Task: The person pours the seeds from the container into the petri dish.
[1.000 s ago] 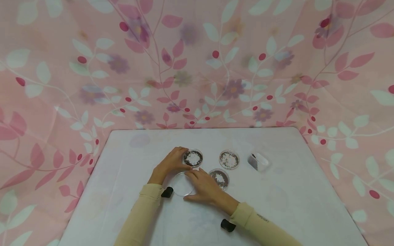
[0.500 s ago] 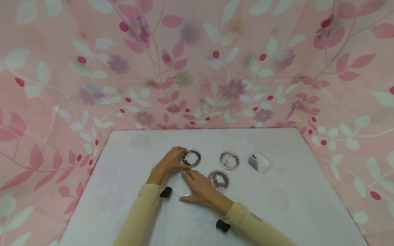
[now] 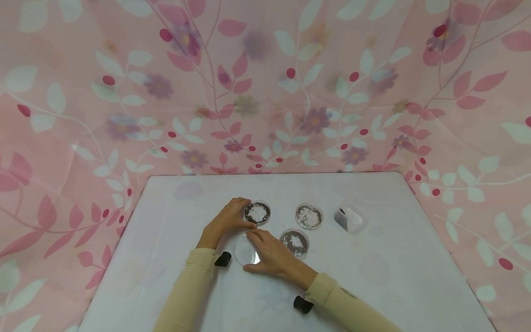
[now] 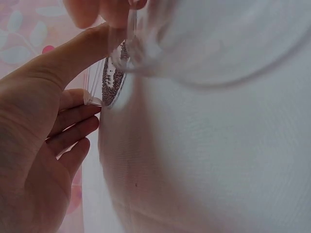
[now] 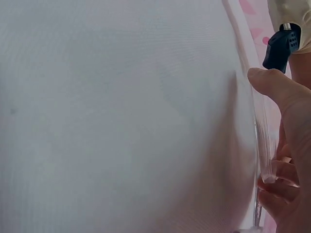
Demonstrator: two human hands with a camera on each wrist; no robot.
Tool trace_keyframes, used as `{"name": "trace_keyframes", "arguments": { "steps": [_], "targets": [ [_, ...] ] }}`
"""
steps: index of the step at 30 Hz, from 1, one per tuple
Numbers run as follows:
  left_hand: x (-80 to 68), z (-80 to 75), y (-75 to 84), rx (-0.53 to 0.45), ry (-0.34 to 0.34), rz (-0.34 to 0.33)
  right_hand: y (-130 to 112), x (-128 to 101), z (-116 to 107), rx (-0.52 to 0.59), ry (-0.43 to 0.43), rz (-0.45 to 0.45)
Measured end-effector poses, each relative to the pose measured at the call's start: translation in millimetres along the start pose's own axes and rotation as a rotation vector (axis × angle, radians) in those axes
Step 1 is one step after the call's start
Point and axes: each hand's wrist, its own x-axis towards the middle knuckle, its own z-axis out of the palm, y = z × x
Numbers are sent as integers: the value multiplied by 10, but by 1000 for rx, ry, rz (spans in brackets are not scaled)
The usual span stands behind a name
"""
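Two hands work close together near the middle of the table (image 3: 166, 240): nearest, the right hand (image 3: 271, 256) pinches a clear lid (image 3: 245, 251) by its rim and tips it up off the cloth, presumably to get fingers under it. Just beyond, the left hand (image 3: 228, 219) curls its fingers against the filled petri dish (image 3: 257, 213), steadying it. Two more dishes (image 3: 309, 216) and a small container (image 3: 348, 218) sit toward the right edge.
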Motion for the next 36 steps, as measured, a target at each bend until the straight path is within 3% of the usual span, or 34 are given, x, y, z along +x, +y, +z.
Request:
{"name": "trace_keyframes", "arguments": {
  "steps": [9,21,36],
  "targets": [
    [15,2,6,42,-2,4,113,0,-164,45,45,21],
    [14,68,114,-13,-7,39,505,-27,-475,44,169,71],
    [-3,169,226,-45,-17,12,974,-112,-814,27,117,209]
  ]
}}
